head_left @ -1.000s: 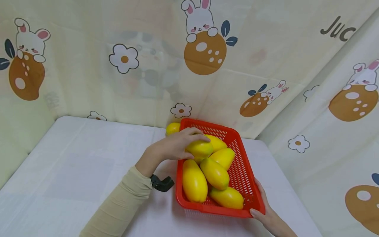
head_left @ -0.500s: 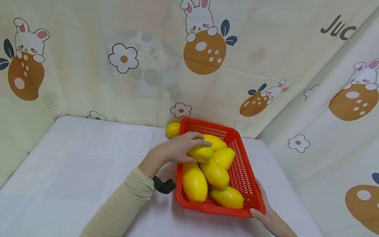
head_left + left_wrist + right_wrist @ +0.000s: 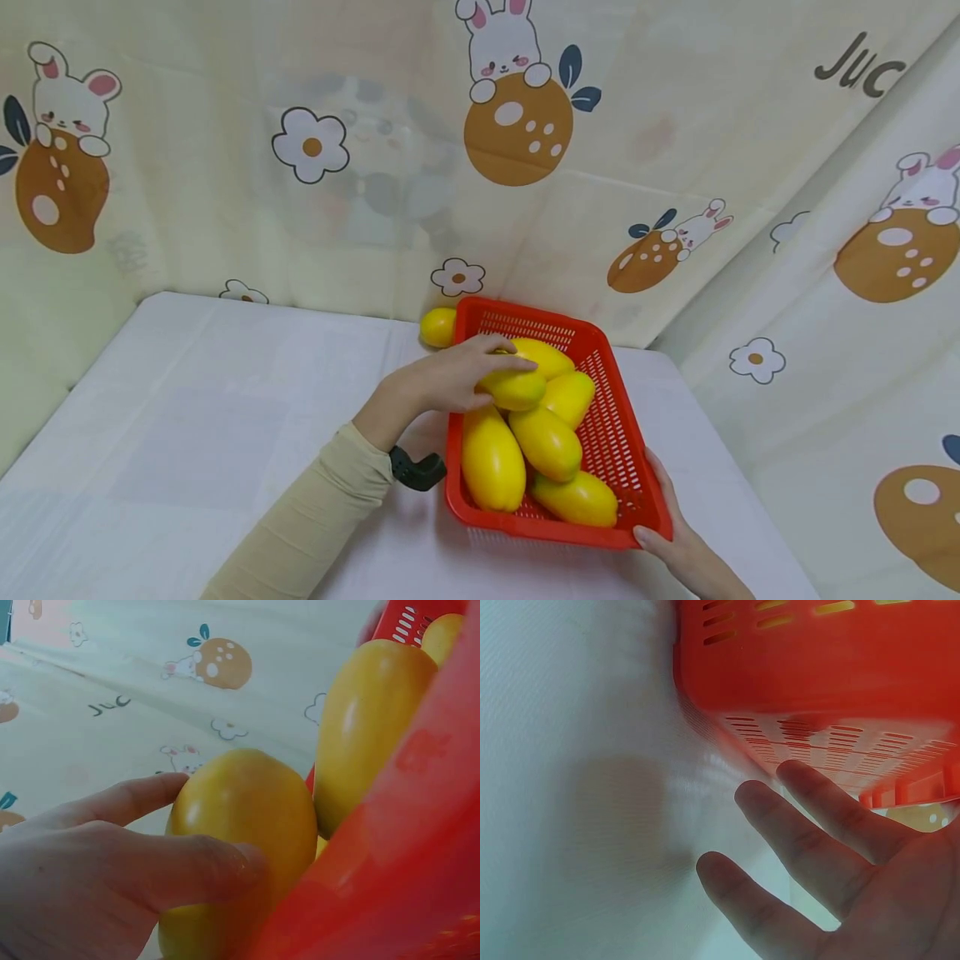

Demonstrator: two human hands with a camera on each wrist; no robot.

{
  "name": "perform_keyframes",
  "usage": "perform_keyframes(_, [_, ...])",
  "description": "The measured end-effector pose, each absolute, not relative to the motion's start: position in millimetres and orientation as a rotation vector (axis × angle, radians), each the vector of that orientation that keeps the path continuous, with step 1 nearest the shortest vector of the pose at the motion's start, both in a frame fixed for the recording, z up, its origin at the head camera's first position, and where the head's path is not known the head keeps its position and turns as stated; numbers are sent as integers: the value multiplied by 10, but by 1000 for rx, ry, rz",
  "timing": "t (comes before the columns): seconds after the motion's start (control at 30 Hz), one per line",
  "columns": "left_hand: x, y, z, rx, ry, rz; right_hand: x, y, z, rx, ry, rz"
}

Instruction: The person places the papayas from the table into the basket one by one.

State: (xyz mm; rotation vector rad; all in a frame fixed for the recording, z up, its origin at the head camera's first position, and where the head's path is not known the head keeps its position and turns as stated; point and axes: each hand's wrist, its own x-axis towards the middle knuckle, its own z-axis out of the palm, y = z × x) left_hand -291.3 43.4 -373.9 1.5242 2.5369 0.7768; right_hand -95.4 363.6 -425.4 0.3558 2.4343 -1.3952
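Inside the red plastic basket lie several yellow mangoes. My left hand reaches over the basket's left side and grips one mango at the upper left of the pile. In the left wrist view the thumb lies across this mango, with a finger on its far side. At the basket's near right corner my right hand holds the rim, thumb on top and a finger along the outer side. Its other fingers are spread beside the basket's outside in the right wrist view.
Another yellow mango lies on the table outside the basket, against its far left corner. A white cloth covers the table. Printed curtains hang close behind the table and along its right side.
My left hand has shifted slightly toward the near side and right with the mango in its grip. The right hand and basket stay in place.
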Motion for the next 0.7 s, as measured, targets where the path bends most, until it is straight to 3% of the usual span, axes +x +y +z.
perform_keyframes(0.7, [-2953, 452, -3762, 1484, 2559, 723, -965, 3645, -4254, 362, 2449, -1377])
